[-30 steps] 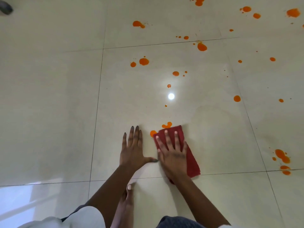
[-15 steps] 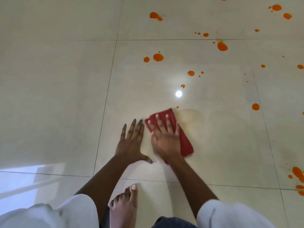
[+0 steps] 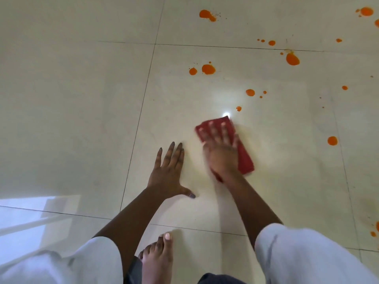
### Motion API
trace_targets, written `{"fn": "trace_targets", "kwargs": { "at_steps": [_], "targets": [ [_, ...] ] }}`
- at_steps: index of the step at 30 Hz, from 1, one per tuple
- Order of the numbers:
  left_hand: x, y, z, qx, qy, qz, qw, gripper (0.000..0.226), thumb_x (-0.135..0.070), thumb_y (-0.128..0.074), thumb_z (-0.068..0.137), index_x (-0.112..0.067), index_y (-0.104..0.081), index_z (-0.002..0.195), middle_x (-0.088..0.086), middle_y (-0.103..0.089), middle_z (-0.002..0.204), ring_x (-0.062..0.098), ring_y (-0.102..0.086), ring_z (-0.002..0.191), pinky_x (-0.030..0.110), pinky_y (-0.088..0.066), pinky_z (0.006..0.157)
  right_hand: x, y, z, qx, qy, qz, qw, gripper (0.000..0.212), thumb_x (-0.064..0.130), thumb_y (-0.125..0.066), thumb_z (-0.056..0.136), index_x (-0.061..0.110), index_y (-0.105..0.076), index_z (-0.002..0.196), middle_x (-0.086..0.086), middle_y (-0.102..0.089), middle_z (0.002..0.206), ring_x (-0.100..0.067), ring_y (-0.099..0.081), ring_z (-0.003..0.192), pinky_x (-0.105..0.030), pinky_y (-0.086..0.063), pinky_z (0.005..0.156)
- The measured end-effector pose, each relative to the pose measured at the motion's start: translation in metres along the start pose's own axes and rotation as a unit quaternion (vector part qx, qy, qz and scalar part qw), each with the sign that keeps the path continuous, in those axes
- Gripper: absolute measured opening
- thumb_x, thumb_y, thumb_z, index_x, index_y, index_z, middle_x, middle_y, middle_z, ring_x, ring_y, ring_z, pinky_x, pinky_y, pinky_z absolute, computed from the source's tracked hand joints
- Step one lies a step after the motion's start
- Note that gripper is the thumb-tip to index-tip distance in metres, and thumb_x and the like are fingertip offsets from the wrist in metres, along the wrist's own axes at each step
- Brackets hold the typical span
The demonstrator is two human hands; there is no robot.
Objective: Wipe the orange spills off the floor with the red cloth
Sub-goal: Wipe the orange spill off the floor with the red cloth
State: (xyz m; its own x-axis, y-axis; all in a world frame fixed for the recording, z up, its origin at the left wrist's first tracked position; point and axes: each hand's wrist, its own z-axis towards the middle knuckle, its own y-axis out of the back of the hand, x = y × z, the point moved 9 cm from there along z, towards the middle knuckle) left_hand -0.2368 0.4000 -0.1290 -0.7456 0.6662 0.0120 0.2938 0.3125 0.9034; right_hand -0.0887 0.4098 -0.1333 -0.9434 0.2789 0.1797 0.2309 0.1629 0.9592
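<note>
A: Red cloth where?

B: Flat on the floor, under my right hand. Palm pressed down on it, fingers spread out flat, not curled round it. Folded cloth sticks out past my fingertips and off to the right of the hand. Hand looks blurred.

A: Left hand?

B: Just beside the right one, to its left, not touching it or the cloth. Flat on the tile, fingers wide, thumb out toward the right hand. Holding nothing.

A: Orange spills?

B: Most lie beyond my right hand's fingertips and off to its right. Nearest small drop is just past the cloth's far edge, next to a bright light glare. Bigger blob well off to the right. A few more at the right edge, nearer me. Tile around both hands looks clean, maybe a faint smear, can't tell.

A: Else?

B: Bare foot below my left hand, white sleeves on both arms.
</note>
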Motion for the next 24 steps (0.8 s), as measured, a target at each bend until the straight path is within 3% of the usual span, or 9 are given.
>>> {"fn": "trace_targets", "kwargs": {
  "at_steps": [4, 6, 8, 11, 14, 18, 21, 23, 24],
  "targets": [
    [0.0, -0.001, 0.0, 0.001, 0.002, -0.008, 1.0, 0.138, -0.093, -0.039, 0.051, -0.008, 0.029, 0.137, 0.006, 0.028, 0.153, 0.022, 0.034, 0.137, 0.046, 0.03, 0.105, -0.09, 0.01, -0.011, -0.038, -0.183, 0.047, 0.981, 0.051, 0.034, -0.028, 0.097, 0.041, -0.014, 0.146, 0.008, -0.006, 0.158, -0.025, 0.002, 0.145, -0.055, -0.002, 0.112],
    [0.0, -0.002, 0.0, 0.001, 0.004, -0.013, 1.0, 0.136, -0.092, -0.039, 0.052, -0.009, 0.03, 0.135, 0.006, 0.029, 0.153, 0.021, 0.034, 0.137, 0.046, 0.03, 0.104, -0.078, 0.005, -0.049, -0.067, -0.232, 0.057, 0.969, 0.051, 0.033, -0.028, 0.094, 0.037, -0.024, 0.145, 0.004, -0.014, 0.157, -0.029, -0.007, 0.144, -0.059, -0.009, 0.11],
    [-0.001, 0.001, 0.002, 0.001, 0.002, -0.004, 1.0, 0.136, -0.092, -0.034, 0.05, -0.007, 0.027, 0.137, 0.007, 0.028, 0.154, 0.023, 0.033, 0.138, 0.047, 0.03, 0.104, -0.025, -0.006, -0.066, -0.061, -0.166, 0.063, 0.982, 0.055, 0.034, -0.027, 0.089, 0.034, -0.029, 0.143, 0.0, -0.023, 0.154, -0.034, -0.017, 0.142, -0.062, -0.015, 0.107],
    [-0.003, 0.004, 0.002, 0.006, -0.001, 0.01, 1.0, 0.138, -0.092, -0.037, 0.053, -0.003, 0.014, 0.145, 0.009, 0.025, 0.154, 0.024, 0.032, 0.137, 0.047, 0.029, 0.105, 0.023, -0.006, -0.029, -0.019, -0.005, 0.02, 1.0, 0.052, 0.036, -0.027, 0.094, 0.038, -0.018, 0.145, 0.005, -0.011, 0.157, -0.029, -0.005, 0.144, -0.058, -0.005, 0.111],
    [-0.007, 0.01, 0.005, 0.004, 0.006, 0.007, 1.0, 0.136, -0.09, -0.04, 0.058, -0.002, 0.015, 0.145, 0.01, 0.024, 0.155, 0.023, 0.035, 0.135, 0.049, 0.025, 0.108, -0.04, 0.011, 0.011, -0.008, -0.074, 0.004, 0.997, 0.051, 0.035, -0.026, 0.097, 0.041, -0.01, 0.146, 0.008, -0.003, 0.158, -0.025, 0.003, 0.145, -0.055, -0.001, 0.112],
    [-0.034, 0.018, 0.016, 0.01, -0.034, 0.006, 0.999, 0.131, -0.087, -0.044, 0.061, -0.006, 0.015, 0.146, 0.01, 0.023, 0.155, 0.025, 0.029, 0.139, 0.05, 0.02, 0.111, -0.099, 0.009, -0.044, -0.052, -0.232, 0.062, 0.969, 0.051, 0.033, -0.029, 0.097, 0.039, -0.015, 0.146, 0.005, -0.009, 0.158, -0.027, -0.002, 0.145, -0.058, -0.006, 0.111],
    [-0.043, 0.014, 0.019, 0.026, -0.032, 0.016, 0.999, 0.13, -0.087, -0.043, 0.062, -0.006, 0.016, 0.146, 0.012, 0.025, 0.154, 0.026, 0.029, 0.139, 0.05, 0.02, 0.111, -0.052, -0.002, -0.074, -0.038, -0.146, 0.077, 0.986, 0.052, 0.036, -0.03, 0.088, 0.034, -0.038, 0.14, -0.001, -0.034, 0.15, -0.034, -0.027, 0.139, -0.063, -0.021, 0.104],
    [-0.045, 0.013, 0.019, 0.034, -0.029, 0.034, 0.998, 0.131, -0.087, -0.043, 0.062, -0.005, 0.014, 0.146, 0.014, 0.024, 0.154, 0.027, 0.029, 0.139, 0.05, 0.019, 0.111, -0.041, -0.002, -0.062, -0.013, -0.026, 0.015, 0.999, 0.051, 0.037, -0.025, 0.092, 0.039, -0.027, 0.143, 0.004, -0.022, 0.155, -0.029, -0.016, 0.143, -0.058, -0.014, 0.109],
    [-0.046, 0.014, 0.019, 0.034, -0.027, 0.043, 0.998, 0.131, -0.087, -0.043, 0.062, -0.004, 0.012, 0.146, 0.015, 0.022, 0.154, 0.028, 0.027, 0.14, 0.05, 0.019, 0.112, -0.058, 0.001, -0.053, 0.003, -0.023, 0.007, 1.0, 0.049, 0.037, -0.023, 0.096, 0.041, -0.018, 0.145, 0.007, -0.011, 0.157, -0.026, -0.006, 0.145, -0.055, -0.008, 0.111]
  ]
}}
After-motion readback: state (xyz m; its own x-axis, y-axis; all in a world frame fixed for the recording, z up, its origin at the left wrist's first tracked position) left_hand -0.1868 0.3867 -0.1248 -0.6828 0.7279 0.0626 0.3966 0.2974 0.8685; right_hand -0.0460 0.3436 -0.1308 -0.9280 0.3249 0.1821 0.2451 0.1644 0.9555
